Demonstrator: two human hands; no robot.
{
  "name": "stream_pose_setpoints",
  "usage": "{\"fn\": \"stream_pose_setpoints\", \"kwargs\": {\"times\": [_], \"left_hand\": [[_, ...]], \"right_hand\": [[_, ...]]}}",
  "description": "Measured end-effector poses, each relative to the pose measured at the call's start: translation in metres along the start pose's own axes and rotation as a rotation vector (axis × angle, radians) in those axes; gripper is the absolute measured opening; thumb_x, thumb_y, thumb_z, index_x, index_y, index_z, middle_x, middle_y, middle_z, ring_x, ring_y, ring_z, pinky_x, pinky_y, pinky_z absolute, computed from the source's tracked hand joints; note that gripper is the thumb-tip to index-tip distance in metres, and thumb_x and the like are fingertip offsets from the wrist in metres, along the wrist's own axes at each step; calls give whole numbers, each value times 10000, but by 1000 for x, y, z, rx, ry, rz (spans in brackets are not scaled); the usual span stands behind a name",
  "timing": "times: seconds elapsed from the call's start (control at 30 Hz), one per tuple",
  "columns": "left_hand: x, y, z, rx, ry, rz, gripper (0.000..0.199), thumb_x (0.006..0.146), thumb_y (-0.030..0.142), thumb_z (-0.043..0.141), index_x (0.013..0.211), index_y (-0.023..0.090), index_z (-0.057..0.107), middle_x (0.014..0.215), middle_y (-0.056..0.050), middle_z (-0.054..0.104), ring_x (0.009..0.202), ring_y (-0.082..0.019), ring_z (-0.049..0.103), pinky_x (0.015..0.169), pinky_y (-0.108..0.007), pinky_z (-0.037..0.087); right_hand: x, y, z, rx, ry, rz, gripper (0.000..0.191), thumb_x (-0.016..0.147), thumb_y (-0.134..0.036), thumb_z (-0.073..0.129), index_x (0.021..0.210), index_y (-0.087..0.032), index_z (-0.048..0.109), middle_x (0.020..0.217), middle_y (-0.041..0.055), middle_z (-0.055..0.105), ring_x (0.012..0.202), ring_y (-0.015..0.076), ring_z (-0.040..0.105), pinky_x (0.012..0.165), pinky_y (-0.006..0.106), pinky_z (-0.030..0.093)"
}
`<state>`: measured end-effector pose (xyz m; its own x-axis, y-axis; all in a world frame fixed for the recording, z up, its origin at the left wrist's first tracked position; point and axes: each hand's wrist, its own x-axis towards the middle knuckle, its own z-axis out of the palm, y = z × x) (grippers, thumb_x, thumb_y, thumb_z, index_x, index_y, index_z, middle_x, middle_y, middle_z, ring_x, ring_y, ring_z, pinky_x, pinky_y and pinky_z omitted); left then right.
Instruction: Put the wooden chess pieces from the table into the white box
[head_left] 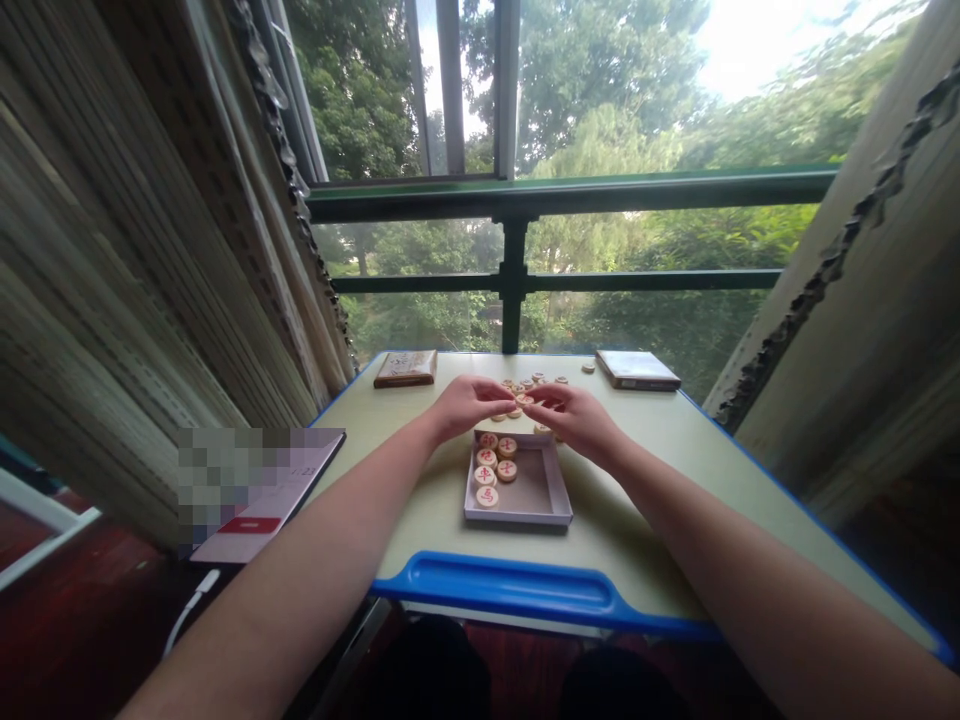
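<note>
My left hand (471, 405) and my right hand (568, 410) meet just beyond a shallow white box tray (556, 518). Between their fingertips is a round wooden xiangqi piece (524, 399) with a red mark, and the fingers of both hands close in on it from either side. In the tray, several xiangqi pieces with red characters stand along the left side, among them a front one (487, 497) and a middle one (507, 470). More loose pieces (538, 379) lie on the table behind my hands, partly hidden by them.
The pale table (442, 510) has a blue edge with a pen groove (510, 583) at the front. A brown-edged box (406, 368) sits at the back left, a flat white-topped box (637, 369) at the back right. One piece (588, 367) lies apart. A laptop-like screen (262, 500) stands left.
</note>
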<state>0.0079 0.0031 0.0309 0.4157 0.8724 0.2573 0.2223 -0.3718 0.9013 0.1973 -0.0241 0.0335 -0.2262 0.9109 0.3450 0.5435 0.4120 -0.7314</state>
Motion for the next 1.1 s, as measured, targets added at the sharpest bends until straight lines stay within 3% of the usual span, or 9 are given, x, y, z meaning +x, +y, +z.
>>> {"fn": "stream_pose_setpoints", "kwargs": {"times": [0.2,0.33,0.47,0.83,0.97,1.1], "left_hand": [[4,-13,-8,374,106,-23,233,712,251,619,886,131,716,891,-86,711,824,-201,635,792,-321,489],[8,-25,-10,378,17,-55,188,672,197,624,814,132,730,839,-80,715,815,-201,638,790,-306,494],[12,-35,-12,359,10,-15,188,655,113,583,755,156,735,856,-65,717,865,-188,634,828,-282,480],[11,-37,-17,434,15,25,332,656,34,455,769,170,736,932,-51,708,932,-175,624,900,-284,447],[12,-40,-18,429,28,9,302,662,42,472,747,175,729,909,-43,712,936,-172,620,883,-277,454],[11,-34,-15,423,91,-23,265,671,62,497,770,163,721,909,-56,710,904,-178,619,862,-297,462]], "right_hand": [[10,25,-10,-367,39,65,242,736,-352,603,844,-170,720,922,98,698,843,220,624,762,319,450],[13,36,-12,-502,-3,78,282,765,-402,560,863,-199,729,902,83,708,933,241,598,873,377,368],[16,41,-10,-571,-79,44,335,786,-470,509,853,-227,729,875,67,712,934,236,587,864,388,327],[14,34,-11,-549,-68,42,314,799,-415,492,861,-203,714,920,74,700,927,218,577,859,367,321],[9,25,-10,-444,6,-20,311,775,-429,518,856,-192,702,913,70,691,889,217,567,825,352,363],[4,12,-8,-293,-5,-77,263,737,-412,567,848,-206,688,908,49,683,921,225,542,804,341,391]]}}
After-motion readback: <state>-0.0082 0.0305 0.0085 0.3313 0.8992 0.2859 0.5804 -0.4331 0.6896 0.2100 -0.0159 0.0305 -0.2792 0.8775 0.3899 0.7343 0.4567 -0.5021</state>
